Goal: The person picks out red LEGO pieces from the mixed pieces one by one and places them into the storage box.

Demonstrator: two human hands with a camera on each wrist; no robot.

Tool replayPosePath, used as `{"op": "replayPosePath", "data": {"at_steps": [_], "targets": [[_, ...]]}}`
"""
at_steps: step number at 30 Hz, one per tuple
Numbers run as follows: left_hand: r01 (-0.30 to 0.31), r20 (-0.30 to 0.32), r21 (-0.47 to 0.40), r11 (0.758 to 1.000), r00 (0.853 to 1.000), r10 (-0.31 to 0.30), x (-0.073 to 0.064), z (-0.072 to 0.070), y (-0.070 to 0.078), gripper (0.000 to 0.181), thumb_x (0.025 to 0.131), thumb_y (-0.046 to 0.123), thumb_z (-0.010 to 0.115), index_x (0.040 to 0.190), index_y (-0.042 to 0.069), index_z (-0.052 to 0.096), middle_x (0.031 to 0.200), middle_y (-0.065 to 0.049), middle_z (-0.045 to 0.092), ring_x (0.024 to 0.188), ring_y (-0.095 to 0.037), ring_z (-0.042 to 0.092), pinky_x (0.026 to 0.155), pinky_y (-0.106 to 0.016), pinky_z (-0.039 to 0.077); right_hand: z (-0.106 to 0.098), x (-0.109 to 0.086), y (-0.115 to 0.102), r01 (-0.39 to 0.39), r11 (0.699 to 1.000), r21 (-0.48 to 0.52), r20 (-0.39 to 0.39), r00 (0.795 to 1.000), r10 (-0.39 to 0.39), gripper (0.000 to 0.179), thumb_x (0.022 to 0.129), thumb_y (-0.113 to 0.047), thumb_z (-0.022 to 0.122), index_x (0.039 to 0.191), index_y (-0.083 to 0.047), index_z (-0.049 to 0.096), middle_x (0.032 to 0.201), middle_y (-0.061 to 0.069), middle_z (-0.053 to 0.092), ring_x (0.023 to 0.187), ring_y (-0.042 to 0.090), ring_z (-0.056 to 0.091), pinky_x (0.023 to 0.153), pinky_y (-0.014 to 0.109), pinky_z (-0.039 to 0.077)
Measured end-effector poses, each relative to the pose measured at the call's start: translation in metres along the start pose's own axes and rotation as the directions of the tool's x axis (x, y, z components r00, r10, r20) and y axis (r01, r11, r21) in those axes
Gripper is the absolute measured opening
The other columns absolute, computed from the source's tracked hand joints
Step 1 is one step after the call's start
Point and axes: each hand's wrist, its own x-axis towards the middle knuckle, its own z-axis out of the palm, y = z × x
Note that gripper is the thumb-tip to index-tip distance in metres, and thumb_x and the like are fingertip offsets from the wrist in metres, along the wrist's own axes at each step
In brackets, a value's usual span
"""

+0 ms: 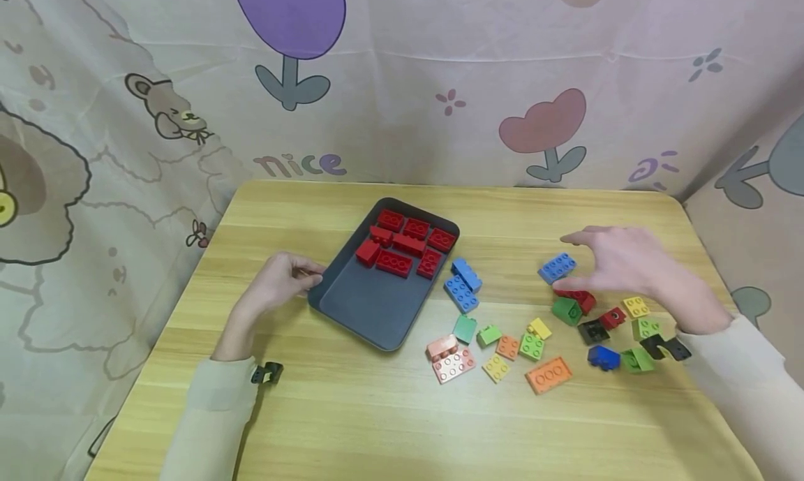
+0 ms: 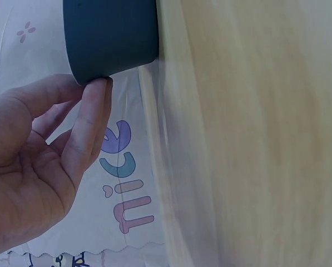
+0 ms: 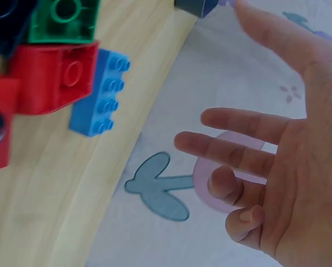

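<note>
A dark grey tray (image 1: 370,306) stands at the table's centre-left, with several red building bricks (image 1: 394,262) grouped in its far half. My left hand (image 1: 276,282) pinches the tray's near-left corner between thumb and fingers; the left wrist view shows the grip at the tray's edge (image 2: 113,39). Over the right side of the table hovers my right hand (image 1: 622,261), fingers spread and palm holding nothing. Nearest to it is a blue eight-stud brick (image 1: 556,267), which stands apart from the fingers in the right wrist view. A red brick (image 3: 54,78) lies against that blue one.
Right of the tray lie two blue bricks (image 1: 461,294), pink bricks (image 1: 453,366), and green, yellow and orange (image 1: 549,375) ones. Below my right hand are a green brick (image 1: 567,311), a black piece (image 1: 593,332) and a dark blue brick (image 1: 604,358). A printed curtain (image 1: 402,118) hangs behind the table.
</note>
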Motion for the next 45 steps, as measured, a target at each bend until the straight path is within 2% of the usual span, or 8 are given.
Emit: {"op": "replayPosePath", "data": {"at_steps": [5,8,18,23,26,30,34,45], "targets": [[-0.001,0.002,0.0,1.0,1.0,0.001,0.0,0.0,0.001,0.024,0.1,0.002,0.068,0.121,-0.007,0.075,0.112,-0.026,0.077,0.083,-0.016,0.074,0.071,-0.028,0.067,0.008,-0.011,0.012,-0.042,0.998,0.041,0.061,0.997,0.039,0.092,0.075,-0.076,0.081,0.14,-0.012,0.067,0.134,0.021,0.072,0.079,0.022,0.065,0.048,0.029,0.037],[-0.005,0.001,-0.003,1.0,1.0,0.005,0.001,0.0,0.001,0.023,0.1,0.002,0.068,0.12,-0.007,0.075,0.112,-0.026,0.077,0.083,-0.016,0.074,0.071,-0.028,0.067,0.014,-0.016,0.02,-0.06,0.996,0.066,0.109,0.993,0.053,0.092,0.075,-0.072,0.083,0.141,-0.01,0.066,0.129,0.02,0.075,0.072,0.017,0.056,0.047,0.03,0.034],[-0.016,-0.008,-0.004,1.0,1.0,0.016,0.0,0.001,0.0,0.023,0.099,0.002,0.069,0.119,-0.007,0.076,0.112,-0.026,0.077,0.084,-0.019,0.075,0.069,-0.027,0.067,0.033,-0.018,0.03,-0.047,0.995,0.084,0.18,0.983,0.031,0.087,0.071,-0.06,0.09,0.137,-0.008,0.068,0.12,0.012,0.078,0.083,0.018,0.061,0.061,0.032,0.047],[-0.017,-0.009,-0.009,1.0,1.0,0.017,0.0,0.001,0.001,0.023,0.099,0.002,0.069,0.119,-0.007,0.076,0.112,-0.026,0.077,0.084,-0.018,0.075,0.069,-0.027,0.067,0.039,-0.019,0.031,-0.035,0.997,0.071,0.175,0.984,0.022,0.083,0.071,-0.056,0.091,0.134,-0.007,0.071,0.115,0.01,0.08,0.093,0.026,0.07,0.07,0.047,0.06],[-0.006,-0.009,-0.014,1.0,1.0,0.006,0.0,0.001,0.001,0.023,0.099,0.002,0.069,0.119,-0.007,0.076,0.113,-0.026,0.077,0.084,-0.019,0.075,0.07,-0.027,0.067,0.042,-0.019,0.03,-0.029,0.997,0.069,0.178,0.984,0.016,0.081,0.07,-0.055,0.092,0.133,-0.008,0.072,0.115,0.012,0.08,0.098,0.031,0.073,0.07,0.048,0.061],[-0.002,-0.006,-0.016,1.0,1.0,0.002,0.0,0.001,0.001,0.023,0.099,0.002,0.069,0.12,-0.007,0.076,0.113,-0.026,0.077,0.085,-0.019,0.075,0.071,-0.029,0.067,0.046,-0.018,0.03,-0.015,0.995,0.094,0.191,0.981,-0.004,0.078,0.07,-0.052,0.093,0.132,-0.011,0.073,0.117,0.013,0.08,0.092,0.023,0.072,0.063,0.036,0.056],[0.0,-0.003,-0.015,1.0,1.0,0.0,-0.001,0.001,0.001,0.024,0.099,0.001,0.068,0.12,-0.007,0.075,0.114,-0.027,0.076,0.086,-0.021,0.076,0.072,-0.032,0.068,0.049,-0.017,0.029,-0.017,0.991,0.133,0.216,0.976,-0.012,0.074,0.072,-0.049,0.093,0.134,-0.014,0.072,0.114,0.013,0.08,0.08,0.016,0.062,0.055,0.028,0.045],[0.003,-0.003,-0.018,1.0,1.0,-0.003,-0.001,0.0,0.0,0.024,0.1,0.001,0.068,0.121,-0.008,0.075,0.116,-0.027,0.076,0.087,-0.022,0.076,0.073,-0.032,0.068,0.049,-0.015,0.027,-0.036,0.987,0.158,0.229,0.973,-0.001,0.065,0.076,-0.034,0.089,0.135,-0.014,0.072,0.111,0.012,0.079,0.069,0.015,0.053,0.052,0.029,0.036]]}}
